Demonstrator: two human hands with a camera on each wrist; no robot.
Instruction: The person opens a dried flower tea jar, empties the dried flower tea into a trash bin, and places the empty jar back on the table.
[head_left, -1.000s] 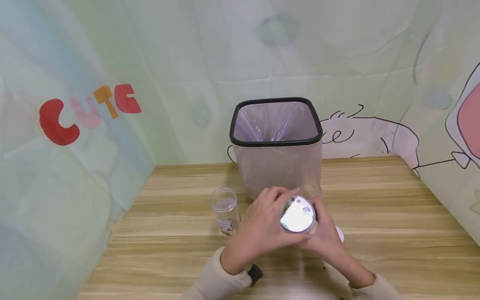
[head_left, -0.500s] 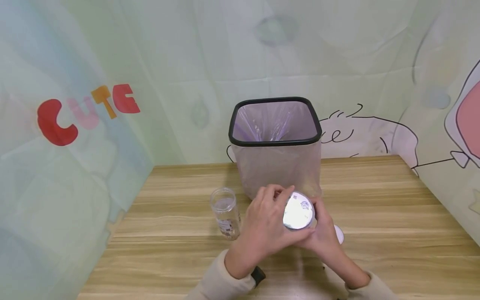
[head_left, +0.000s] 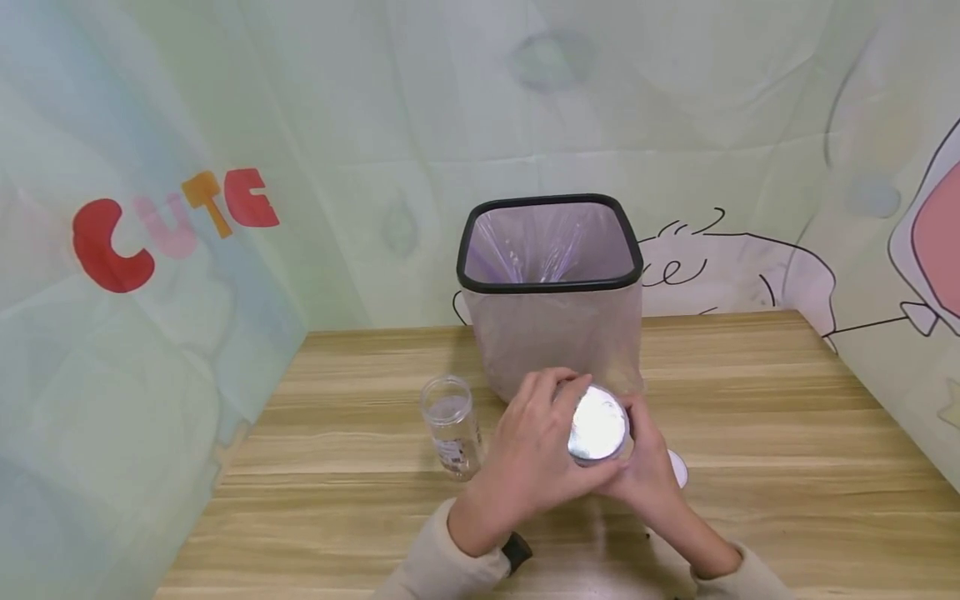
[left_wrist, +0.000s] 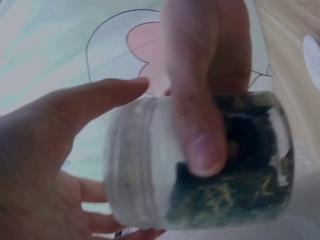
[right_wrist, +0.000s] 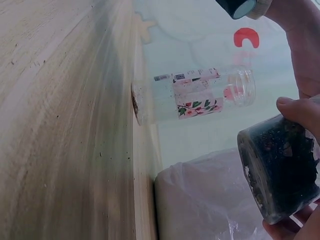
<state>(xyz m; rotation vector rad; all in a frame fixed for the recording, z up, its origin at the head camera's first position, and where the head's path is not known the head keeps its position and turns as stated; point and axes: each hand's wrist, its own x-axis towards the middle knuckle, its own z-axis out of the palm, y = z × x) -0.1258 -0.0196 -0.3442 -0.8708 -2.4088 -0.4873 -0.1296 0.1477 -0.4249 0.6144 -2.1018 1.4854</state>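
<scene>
Both hands hold a clear jar point(head_left: 600, 425) with dark, flaky contents, in front of the bin. Its round silvery top faces up toward the head camera. The left hand point(head_left: 528, 442) curls round the top end; in the left wrist view its thumb point(left_wrist: 110, 97) lies along the rim. Lower on the body point(left_wrist: 235, 185), the right hand point(head_left: 648, 458) grips the jar, with its thumb point(left_wrist: 202, 135) across the side. A taller clear jar point(head_left: 453, 433) with a flowered label point(right_wrist: 197, 95) stands uncapped left of the hands. Little of it looks filled.
A bin point(head_left: 558, 333) with a black rim and a clear liner stands at the back of the wooden table point(head_left: 360, 508). A white disc point(head_left: 678, 469) lies right of the hands. Small dark crumbs point(right_wrist: 100, 154) dot the tabletop. Printed cloth walls point(head_left: 375, 125) surround the table.
The jar's shiny top has tilted and turned slightly, and the left fingers now cover a bit more of its edge. Both hands keep hold of it in nearly the same place.
</scene>
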